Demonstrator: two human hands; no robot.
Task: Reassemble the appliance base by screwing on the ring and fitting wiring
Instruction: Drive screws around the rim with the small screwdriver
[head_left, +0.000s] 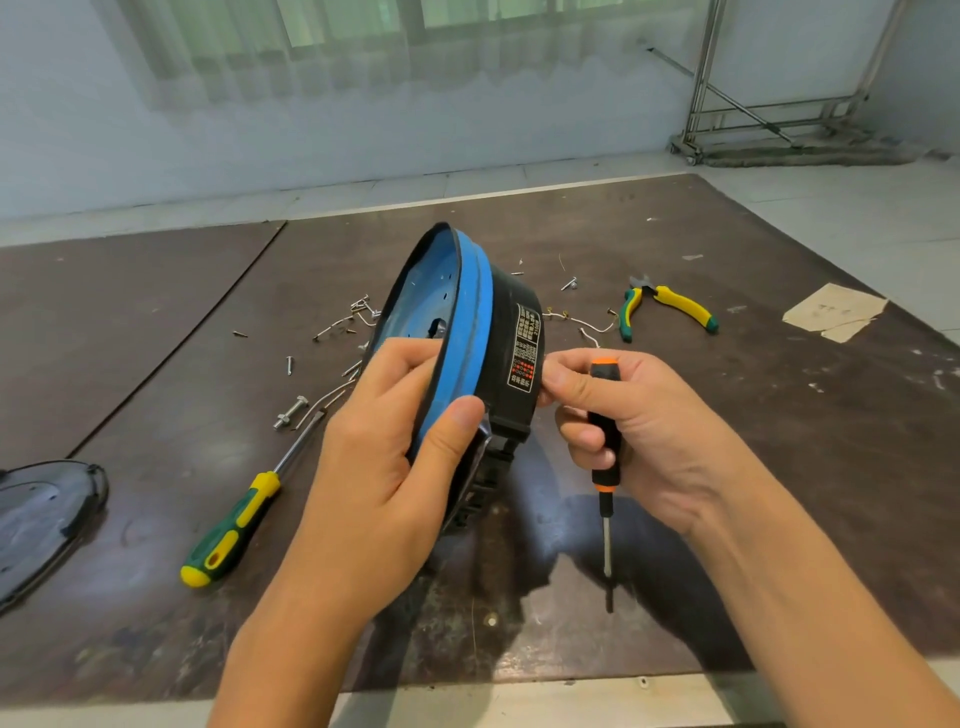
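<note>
The round appliance base (511, 317), black with a blue ring (470, 317) around it, is held tilted on its edge above the brown table (727, 415). My left hand (384, 467) grips its near rim, thumb across the blue ring. My right hand (639, 431) holds a black and orange screwdriver (605, 452) with its tip pointing down, while its thumb and forefinger touch the black wall by the label. Loose screws and thin wires (348, 322) lie scattered behind the base.
A green and yellow screwdriver (234, 525) lies left of my left hand, beside a bolt (290, 412). Green and yellow pliers (670, 306) lie at the back right. A dark round cover (41, 519) sits at the left edge. A torn paper scrap (836, 312) lies far right.
</note>
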